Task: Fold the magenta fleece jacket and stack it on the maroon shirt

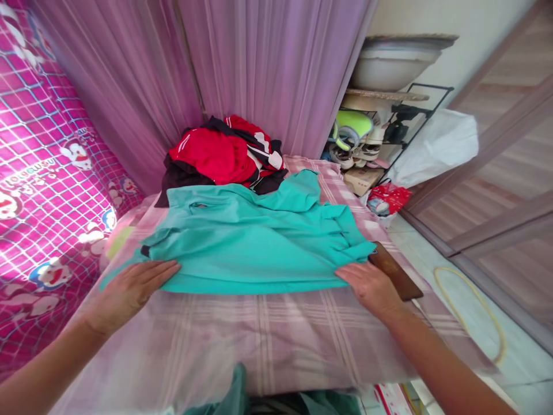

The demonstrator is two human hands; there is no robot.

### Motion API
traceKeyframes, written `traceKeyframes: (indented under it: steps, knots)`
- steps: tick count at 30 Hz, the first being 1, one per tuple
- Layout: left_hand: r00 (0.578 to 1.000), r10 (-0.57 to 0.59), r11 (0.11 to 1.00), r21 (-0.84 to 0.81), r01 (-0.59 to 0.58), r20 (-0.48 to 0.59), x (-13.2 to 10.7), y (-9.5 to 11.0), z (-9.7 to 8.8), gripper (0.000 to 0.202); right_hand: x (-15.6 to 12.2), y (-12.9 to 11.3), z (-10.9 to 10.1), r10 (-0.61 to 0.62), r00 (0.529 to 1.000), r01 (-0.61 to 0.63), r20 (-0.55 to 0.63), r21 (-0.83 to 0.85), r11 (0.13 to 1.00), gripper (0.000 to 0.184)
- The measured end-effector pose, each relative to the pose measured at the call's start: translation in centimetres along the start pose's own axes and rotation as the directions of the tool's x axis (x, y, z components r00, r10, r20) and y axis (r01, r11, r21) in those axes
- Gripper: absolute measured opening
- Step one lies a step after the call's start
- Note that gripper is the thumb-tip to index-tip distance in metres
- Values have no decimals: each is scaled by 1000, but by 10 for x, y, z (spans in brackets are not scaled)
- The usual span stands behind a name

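Observation:
A teal shirt (254, 242) lies spread across a surface covered with a pink checked cloth (259, 340). My left hand (129, 291) lies flat on the shirt's near left corner, fingers stretched out. My right hand (371, 285) rests palm down at the shirt's near right corner, fingers flat against its edge. Behind the shirt sits a heap of red, black and white clothes (224, 155).
A dark brown flat object (395, 271) lies on the cloth by my right hand. Purple curtains (224, 63) hang behind. A pink cartoon-print sheet (43, 190) is on the left, a shoe rack (371, 138) and white bag (436, 144) on the right, a wooden door (505, 167) beyond.

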State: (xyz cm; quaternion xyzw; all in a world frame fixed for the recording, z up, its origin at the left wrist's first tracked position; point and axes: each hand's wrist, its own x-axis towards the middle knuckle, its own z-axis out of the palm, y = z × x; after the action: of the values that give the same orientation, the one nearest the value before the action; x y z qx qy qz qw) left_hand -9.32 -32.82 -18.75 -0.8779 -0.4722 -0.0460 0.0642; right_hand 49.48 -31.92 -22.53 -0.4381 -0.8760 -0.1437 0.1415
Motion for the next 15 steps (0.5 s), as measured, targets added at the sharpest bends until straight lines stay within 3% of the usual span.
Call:
traceKeyframes:
  steps: [3,5,7,9,10,12,13,15]
  knots:
    - [998,-30,999,-26,31,46,-17,7,25,54,-7,-16,8,59,986,-70,154,72,995,43]
    - [996,-60,997,-41,63,66,-24,5,34,57,-4,-21,-2,102,953,-140,284,118,983,47]
    - [988,-75,994,-68,84,135,-24,-1,29,56,6,-20,-23,89,896,-179,434,170,969,49]
    - [958,-95,985,-112,130,270,-14,-6,10,51,22,-18,-44,59,845,-206,531,222,953,45]
    - [931,-116,977,-130,170,347,-3,-6,-3,46,33,-19,-51,51,839,-218,542,248,944,42]
    - [868,-184,953,-134,273,461,28,4,-25,39,62,-27,-53,77,881,-236,467,293,926,41]
    - [866,-233,943,-115,312,443,48,13,-33,43,80,-34,-49,105,916,-238,387,315,919,42]
    - [940,-222,957,-129,261,258,92,37,-36,52,117,-57,-32,148,969,-212,196,366,906,47]
